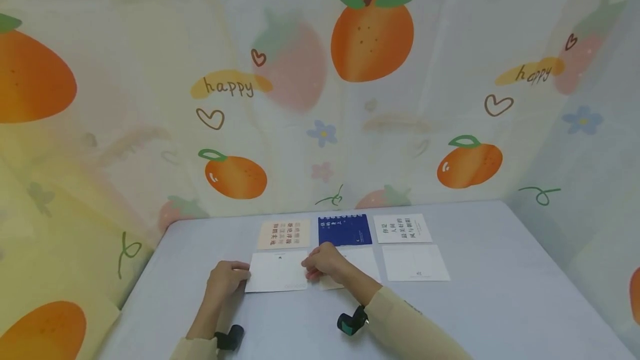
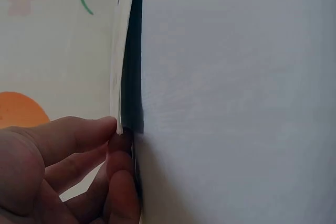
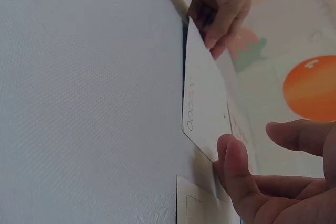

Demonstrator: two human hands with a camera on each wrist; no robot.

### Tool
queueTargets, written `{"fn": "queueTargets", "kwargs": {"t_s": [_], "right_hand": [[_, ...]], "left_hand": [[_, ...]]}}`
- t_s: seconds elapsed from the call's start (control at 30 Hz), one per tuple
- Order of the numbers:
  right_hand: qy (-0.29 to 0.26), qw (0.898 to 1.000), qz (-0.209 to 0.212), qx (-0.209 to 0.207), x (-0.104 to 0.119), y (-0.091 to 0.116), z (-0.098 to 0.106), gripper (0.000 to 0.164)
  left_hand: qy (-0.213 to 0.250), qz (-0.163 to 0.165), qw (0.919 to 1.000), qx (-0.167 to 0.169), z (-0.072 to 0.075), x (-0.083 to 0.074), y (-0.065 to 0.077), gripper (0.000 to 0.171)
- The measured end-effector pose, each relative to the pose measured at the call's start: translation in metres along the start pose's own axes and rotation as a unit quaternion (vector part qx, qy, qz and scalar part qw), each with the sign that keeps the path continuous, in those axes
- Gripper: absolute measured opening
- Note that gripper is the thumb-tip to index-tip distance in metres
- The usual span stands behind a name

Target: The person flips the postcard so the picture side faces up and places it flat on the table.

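Note:
A white postcard with a row of small circles along one edge is at the front left of two rows of cards. My left hand pinches its left edge between thumb and fingers; a dark gap shows under that side in the left wrist view. At the opposite edge, my right hand holds the postcard near its corner, one fingertip over it and another at its underside. The right index finger stands off from it. Part of the front middle card is hidden behind the right hand.
Behind lie a beige card with lettering, a dark blue card and a white lettered card. Another white card lies front right. The pale table meets a fruit-printed cloth at the back.

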State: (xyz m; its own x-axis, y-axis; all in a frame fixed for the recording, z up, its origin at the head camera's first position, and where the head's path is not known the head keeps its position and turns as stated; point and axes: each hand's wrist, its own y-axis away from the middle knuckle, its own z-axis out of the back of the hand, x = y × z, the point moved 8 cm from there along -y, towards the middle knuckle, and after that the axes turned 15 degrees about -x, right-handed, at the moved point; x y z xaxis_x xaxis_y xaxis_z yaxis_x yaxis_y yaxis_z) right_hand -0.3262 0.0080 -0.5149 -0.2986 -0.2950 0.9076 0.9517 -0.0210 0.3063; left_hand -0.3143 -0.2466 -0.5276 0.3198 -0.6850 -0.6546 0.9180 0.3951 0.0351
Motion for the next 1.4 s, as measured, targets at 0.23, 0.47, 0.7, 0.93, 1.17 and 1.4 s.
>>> {"fn": "queueTargets", "kwargs": {"t_s": [0.23,0.47,0.7,0.93,1.17,1.4], "right_hand": [[0.045,0.999,0.018,0.008,-0.002,0.005,-0.003,0.007],[0.066,0.998,0.017,0.017,-0.002,0.009,-0.005,0.009],[0.064,0.998,0.015,-0.005,-0.003,0.004,-0.003,0.01],[0.075,0.997,0.023,-0.026,-0.004,-0.004,0.001,0.011],[0.079,0.996,0.029,-0.038,-0.004,-0.006,0.003,0.01],[0.073,0.996,0.037,-0.031,-0.005,-0.006,0.003,0.01]], "left_hand": [[0.009,-0.001,0.9997,0.023,0.001,0.002,-0.002,0.025],[0.014,0.002,0.9994,0.031,0.003,0.0,-0.003,0.024],[0.03,0.012,0.9991,0.027,0.002,0.0,-0.003,0.023],[0.018,0.014,0.9997,0.004,-0.002,0.0,0.0,0.016],[0.015,0.011,0.9998,-0.008,-0.003,-0.003,0.002,0.014],[0.025,0.013,0.9993,-0.024,0.0,-0.004,0.002,0.016]]}}
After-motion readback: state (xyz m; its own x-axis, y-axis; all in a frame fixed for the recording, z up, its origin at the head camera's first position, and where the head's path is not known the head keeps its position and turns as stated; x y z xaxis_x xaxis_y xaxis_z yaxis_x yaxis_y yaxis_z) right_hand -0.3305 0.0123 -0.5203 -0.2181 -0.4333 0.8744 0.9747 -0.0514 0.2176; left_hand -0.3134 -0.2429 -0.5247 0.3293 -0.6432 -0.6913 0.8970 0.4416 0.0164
